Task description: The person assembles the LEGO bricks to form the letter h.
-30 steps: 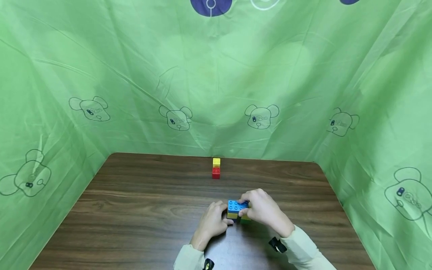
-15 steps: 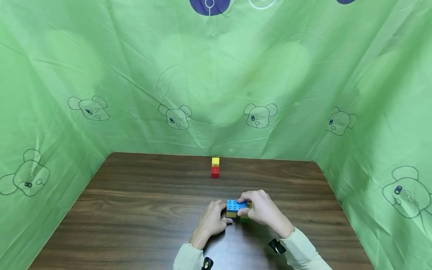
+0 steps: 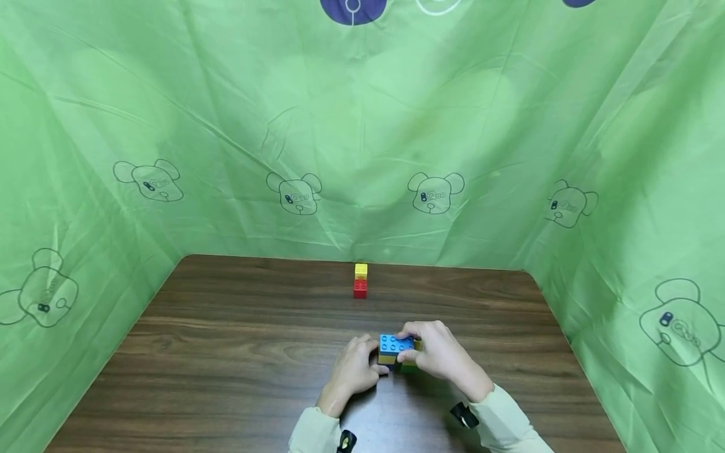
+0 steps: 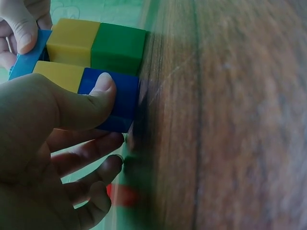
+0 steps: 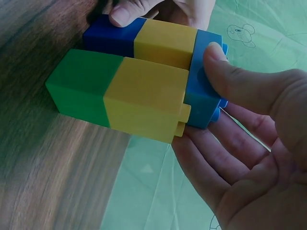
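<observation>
Two short brick columns stand side by side, each with a yellow brick on top. The left one has a dark blue brick (image 4: 127,96) at its base, the right one a green brick (image 5: 84,79). A light blue brick (image 3: 388,345) lies across the top, leaving some studs of the right-hand yellow brick (image 5: 144,98) uncovered. My left hand (image 3: 352,368) holds the left column low down, its thumb on the dark blue brick and its fingers on the far side. With thumb and fingers, my right hand (image 3: 440,355) grips the light blue brick, partly covering it.
Farther back on the brown wooden table (image 3: 255,314), a red brick (image 3: 360,289) sits with a yellow brick (image 3: 360,270) right behind it. A green curtain (image 3: 362,126) printed with bear heads encloses the back and both sides.
</observation>
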Available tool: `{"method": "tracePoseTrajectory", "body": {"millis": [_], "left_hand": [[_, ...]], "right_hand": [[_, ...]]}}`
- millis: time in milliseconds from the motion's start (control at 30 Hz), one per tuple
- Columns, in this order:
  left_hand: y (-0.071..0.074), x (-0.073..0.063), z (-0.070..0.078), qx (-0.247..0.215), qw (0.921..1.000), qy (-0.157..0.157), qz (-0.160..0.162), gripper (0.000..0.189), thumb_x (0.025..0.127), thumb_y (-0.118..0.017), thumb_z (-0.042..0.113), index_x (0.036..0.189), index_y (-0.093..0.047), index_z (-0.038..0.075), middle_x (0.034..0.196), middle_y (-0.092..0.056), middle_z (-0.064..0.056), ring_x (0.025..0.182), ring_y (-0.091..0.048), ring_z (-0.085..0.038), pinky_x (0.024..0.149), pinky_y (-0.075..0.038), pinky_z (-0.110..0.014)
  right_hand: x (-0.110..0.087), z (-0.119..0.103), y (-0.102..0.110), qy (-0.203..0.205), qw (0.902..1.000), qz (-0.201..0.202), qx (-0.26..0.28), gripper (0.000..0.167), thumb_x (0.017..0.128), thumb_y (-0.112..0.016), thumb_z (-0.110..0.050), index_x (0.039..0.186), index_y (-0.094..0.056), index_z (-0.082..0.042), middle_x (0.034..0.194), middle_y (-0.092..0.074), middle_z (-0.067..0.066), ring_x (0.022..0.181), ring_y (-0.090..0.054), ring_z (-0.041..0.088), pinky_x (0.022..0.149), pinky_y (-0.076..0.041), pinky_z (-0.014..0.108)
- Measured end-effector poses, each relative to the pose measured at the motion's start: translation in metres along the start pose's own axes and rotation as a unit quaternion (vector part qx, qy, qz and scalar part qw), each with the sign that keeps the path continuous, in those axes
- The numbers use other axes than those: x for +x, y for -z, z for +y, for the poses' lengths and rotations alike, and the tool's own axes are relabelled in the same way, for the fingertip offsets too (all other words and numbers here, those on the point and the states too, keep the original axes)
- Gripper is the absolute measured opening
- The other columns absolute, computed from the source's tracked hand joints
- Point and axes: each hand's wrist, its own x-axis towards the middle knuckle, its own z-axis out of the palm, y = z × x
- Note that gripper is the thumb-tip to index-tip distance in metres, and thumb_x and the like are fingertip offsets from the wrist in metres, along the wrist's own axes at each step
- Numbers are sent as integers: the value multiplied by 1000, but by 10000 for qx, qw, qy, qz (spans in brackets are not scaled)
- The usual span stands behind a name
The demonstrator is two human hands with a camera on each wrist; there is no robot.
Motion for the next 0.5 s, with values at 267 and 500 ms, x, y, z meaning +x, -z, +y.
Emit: {"method": "tracePoseTrajectory", "body": {"millis": [267, 500], "left_hand": [[2, 0, 3, 252, 9995, 182, -26, 35, 78, -86, 30, 105, -76, 10, 89, -59, 4, 82, -52, -15, 74, -49, -38], [1, 1, 4, 260, 9992, 293, -97, 38, 77, -87, 33, 106, -76, 12, 86, -55, 6, 80, -49, -14, 71, -46, -35]], "right_hand": [[1, 5, 1, 201, 9994, -193, 221, 27, 80, -87, -20, 104, -75, -17, 100, -77, 3, 89, -71, 15, 74, -59, 39], [2, 8, 1, 247, 9994, -236, 82, 27, 79, -88, -21, 101, -72, -20, 99, -77, 0, 85, -67, 8, 69, -54, 26]]}}
